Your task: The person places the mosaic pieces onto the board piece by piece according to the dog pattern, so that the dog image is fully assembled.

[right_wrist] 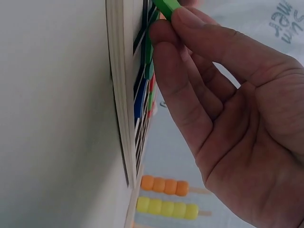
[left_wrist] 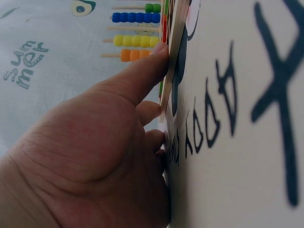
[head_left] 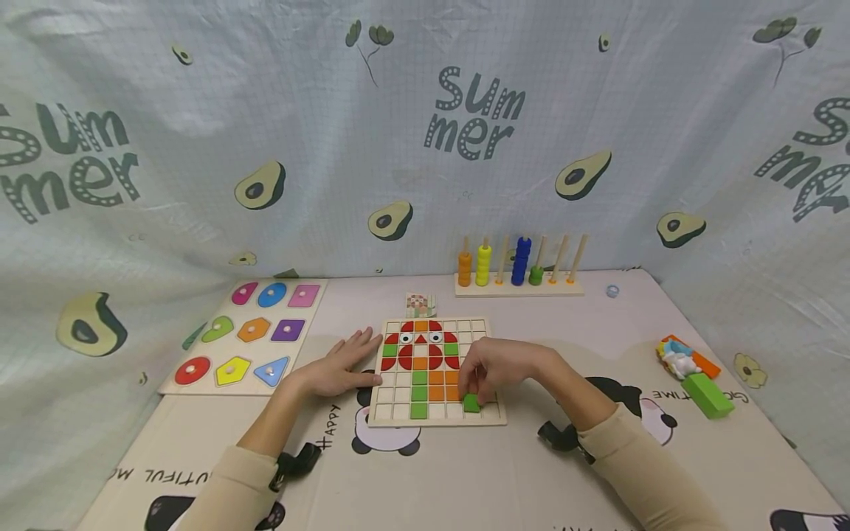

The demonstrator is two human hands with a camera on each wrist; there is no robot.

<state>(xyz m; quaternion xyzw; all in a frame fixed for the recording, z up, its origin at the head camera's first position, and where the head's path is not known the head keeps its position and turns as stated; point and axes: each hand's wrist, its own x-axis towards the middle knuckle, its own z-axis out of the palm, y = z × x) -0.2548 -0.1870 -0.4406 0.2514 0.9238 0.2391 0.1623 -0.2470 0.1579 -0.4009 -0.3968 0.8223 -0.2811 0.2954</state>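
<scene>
A wooden grid board lies on the table, with red, orange and green tiles forming a figure with two round eyes. My right hand pinches a green square tile over the board's lower right part. In the right wrist view, thumb and fingertips grip that green tile close above the board. My left hand rests on the table at the board's left side, fingers spread. Its thumb touches the board's edge, as the left wrist view shows. A small pattern card lies behind the board.
A shape puzzle board with knobbed pieces lies at the left. At the back stands a peg rack with coloured beads. On the right are a green block, an orange piece and a small toy figure. A bluish ring lies near the back.
</scene>
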